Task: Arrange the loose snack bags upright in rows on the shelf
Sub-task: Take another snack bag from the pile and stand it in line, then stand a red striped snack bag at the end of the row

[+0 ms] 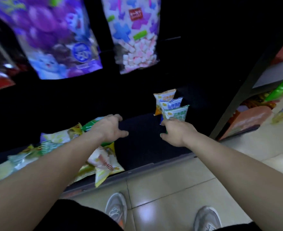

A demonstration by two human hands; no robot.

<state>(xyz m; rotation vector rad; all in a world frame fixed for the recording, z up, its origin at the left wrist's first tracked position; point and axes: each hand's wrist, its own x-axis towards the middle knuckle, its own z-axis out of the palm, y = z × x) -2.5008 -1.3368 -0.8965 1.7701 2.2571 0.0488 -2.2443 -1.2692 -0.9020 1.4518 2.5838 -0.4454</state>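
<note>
Low dark shelf [145, 140] was viewed from above, with both bare forearms reaching in.

Right side: three small snack bags were seen standing upright in a row running front to back. The orange-trimmed bag [165, 97] was at the back, the blue-trimmed bag [173, 102] in the middle and the green-trimmed bag [178, 112] in front, each overlapping the one behind. The right hand [177, 132] was placed at the bottom of the green-trimmed bag, with the fingers curled onto its lower edge and the thumb out to the left. Bag material was seen under both, so that bag was gripped.

Left side: a loose pile [59, 137] of yellow and pale bags was lying flat and jumbled. One yellow-and-white bag [104, 162] was hanging over the shelf's front edge. The left hand [110, 129] was laid palm-down on a green bag [89, 125] at the right end of the pile, with the fingers bent forward and the thumb spread to the right. Whether that bag was actually clamped could not be told.

A bare strip of shelf was left between the two hands, so the pile and the row were well apart.

Above, a purple bag [54, 39] and a marshmallow bag [134, 39] were hung, both motion-blurred. Tiled floor [170, 180] and grey shoes [116, 209] were seen below.
</note>
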